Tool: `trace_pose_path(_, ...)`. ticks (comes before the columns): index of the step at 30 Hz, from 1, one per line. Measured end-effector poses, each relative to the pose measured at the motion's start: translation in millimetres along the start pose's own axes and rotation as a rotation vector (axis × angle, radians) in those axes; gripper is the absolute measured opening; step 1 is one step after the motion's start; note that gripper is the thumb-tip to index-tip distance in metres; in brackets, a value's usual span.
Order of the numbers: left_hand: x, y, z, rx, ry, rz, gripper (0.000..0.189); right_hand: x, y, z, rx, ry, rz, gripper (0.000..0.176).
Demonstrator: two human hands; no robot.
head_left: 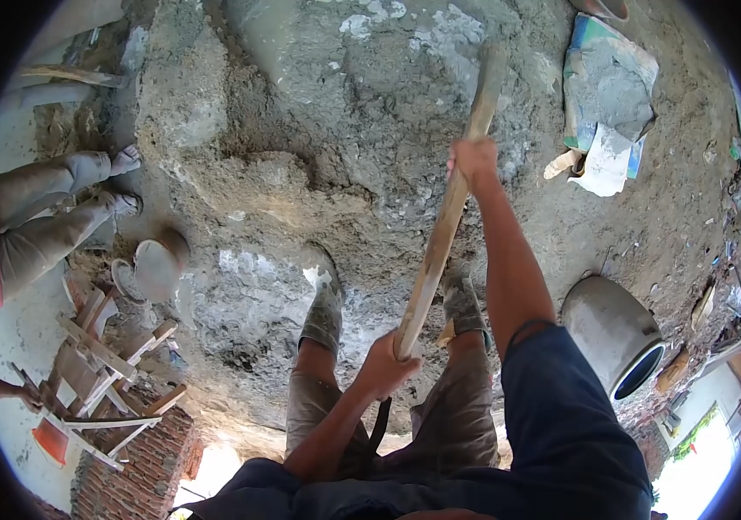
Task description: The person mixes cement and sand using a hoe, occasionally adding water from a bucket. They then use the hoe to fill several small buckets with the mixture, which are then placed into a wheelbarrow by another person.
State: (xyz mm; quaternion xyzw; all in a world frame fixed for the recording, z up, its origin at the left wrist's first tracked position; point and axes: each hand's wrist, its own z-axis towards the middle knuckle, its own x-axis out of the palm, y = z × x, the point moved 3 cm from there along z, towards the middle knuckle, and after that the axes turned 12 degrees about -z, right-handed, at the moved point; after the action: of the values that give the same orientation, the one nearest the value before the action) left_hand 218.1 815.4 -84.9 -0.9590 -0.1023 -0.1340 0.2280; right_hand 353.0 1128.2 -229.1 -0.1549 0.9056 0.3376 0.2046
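Note:
A long wooden handle (442, 247) slants across the middle of the view, its far end over the wet grey mortar (370, 104). My left hand (388, 367) is closed round the near end of the handle, close to my thighs. Farther up the same handle, my right hand (473, 159) grips it with the arm stretched forward. No tool head can be made out at the far end. Both of my mortar-smeared boots (325, 299) stand in the grey mix, one on each side of the handle's lower part.
At the right are a torn cement bag (611, 91) and a large grey drum (613, 334). On the left stand a person in grey trousers (37, 260), a bucket (161, 267) and a pile of wooden pieces (102, 364). Brickwork (132, 477) shows at the lower left.

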Motion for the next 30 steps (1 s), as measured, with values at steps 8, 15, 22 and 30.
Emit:
trace_pose_path(8,-28,121,-104,0.132,-0.079,0.096,0.035,37,26,-191,-0.14,0.095,0.009,0.036)
trace_pose_path(15,-53,-13,55,0.322,-0.13,-0.165,0.015,95,199,-58,-0.413,0.2,-0.115,0.033)
trace_pose_path(22,54,69,-37,-0.051,-0.069,-0.46,0.023,90,22,-87,-0.105,0.35,-0.392,0.047)
trace_pose_path(30,74,107,-82,0.025,0.052,-0.088,0.029,-46,56,-164,-0.196,0.152,-0.145,0.04)
